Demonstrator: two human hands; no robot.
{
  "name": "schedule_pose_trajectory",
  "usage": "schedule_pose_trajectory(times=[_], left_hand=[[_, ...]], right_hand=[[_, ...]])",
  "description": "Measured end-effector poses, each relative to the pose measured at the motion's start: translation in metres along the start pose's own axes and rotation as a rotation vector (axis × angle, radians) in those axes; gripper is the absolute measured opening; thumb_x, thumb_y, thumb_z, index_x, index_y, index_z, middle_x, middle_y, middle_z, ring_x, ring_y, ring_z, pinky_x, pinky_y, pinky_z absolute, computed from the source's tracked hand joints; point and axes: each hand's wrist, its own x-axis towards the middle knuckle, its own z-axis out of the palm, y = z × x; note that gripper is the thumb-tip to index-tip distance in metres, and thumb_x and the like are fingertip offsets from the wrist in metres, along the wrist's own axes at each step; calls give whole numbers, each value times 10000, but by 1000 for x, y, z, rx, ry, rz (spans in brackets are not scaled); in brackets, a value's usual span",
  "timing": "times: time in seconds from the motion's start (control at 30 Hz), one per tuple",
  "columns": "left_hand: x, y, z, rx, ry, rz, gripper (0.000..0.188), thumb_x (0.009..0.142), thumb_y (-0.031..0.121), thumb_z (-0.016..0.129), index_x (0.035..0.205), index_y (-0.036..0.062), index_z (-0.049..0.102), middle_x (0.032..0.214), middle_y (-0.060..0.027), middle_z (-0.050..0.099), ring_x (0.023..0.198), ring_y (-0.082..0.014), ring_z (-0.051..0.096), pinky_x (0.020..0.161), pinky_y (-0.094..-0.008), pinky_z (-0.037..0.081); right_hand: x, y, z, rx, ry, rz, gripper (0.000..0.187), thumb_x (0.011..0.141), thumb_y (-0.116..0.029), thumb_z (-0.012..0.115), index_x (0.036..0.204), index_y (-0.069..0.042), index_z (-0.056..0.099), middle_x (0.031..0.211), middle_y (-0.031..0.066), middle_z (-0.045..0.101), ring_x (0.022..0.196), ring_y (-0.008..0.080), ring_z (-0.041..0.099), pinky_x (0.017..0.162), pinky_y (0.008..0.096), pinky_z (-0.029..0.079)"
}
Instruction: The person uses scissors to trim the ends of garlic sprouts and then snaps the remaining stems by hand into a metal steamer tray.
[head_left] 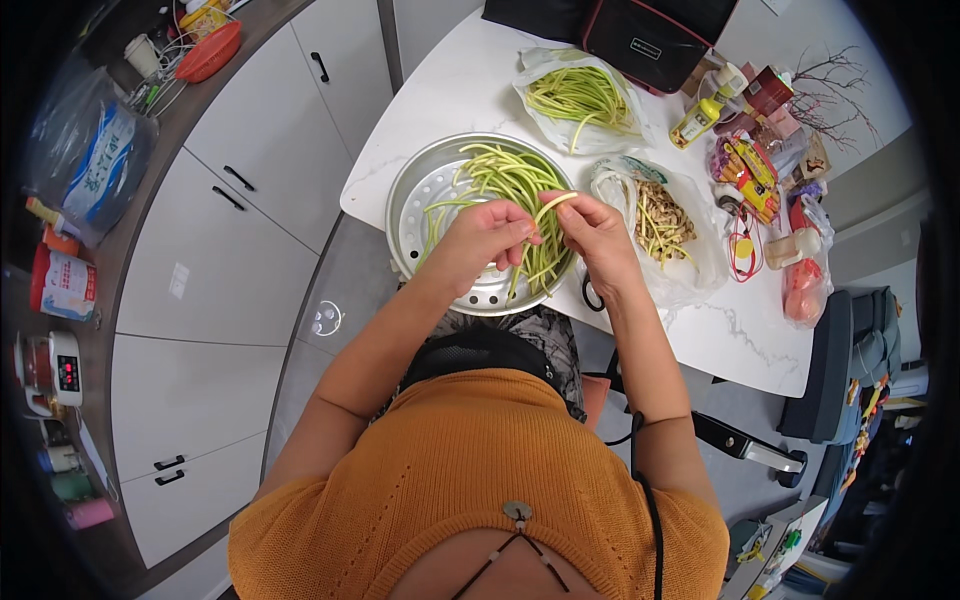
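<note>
My left hand (490, 240) and my right hand (597, 235) are close together over a perforated metal steamer basket (408, 205). One pale green stem (552, 204), which looks like a garlic scape, runs between my fingertips. My right thumb and fingers pinch one end, and my left fingers are closed around the part nearer them. Below lies a loose heap of long green stems (497, 172) in the basket. To the right, an open white plastic bag (705, 262) holds brownish and yellow trimmings (660, 222). Farther back, another clear bag (640, 115) is full of green stems (580, 97).
All this stands on a white marbled table (755, 340). A black and red case (645, 45) sits at its far edge. A yellow-green bottle (698, 122), snack packets (745, 175) and a jar (793, 249) crowd the right side. White cabinets (210, 260) run along the left.
</note>
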Motion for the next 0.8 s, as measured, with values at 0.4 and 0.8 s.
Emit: schedule_pose_trajectory(times=[0.4,0.8], left_hand=[[-3,-16,-34,439,316,206,90,863,106,571,914,32,575,831,-10,604,635,-55,517,559,-179,410],[-5,-14,-36,385,266,83,117,853,113,567,920,18,583,809,-23,602,646,-70,531,571,-204,433]], right_hand=[[3,-5,-66,-984,459,-322,127,822,-114,585,930,-72,636,782,62,641,648,191,593,609,302,468],[-5,-3,-46,-1149,193,-317,137,738,-111,658,875,-115,649,939,60,612,780,273,610,672,355,492]])
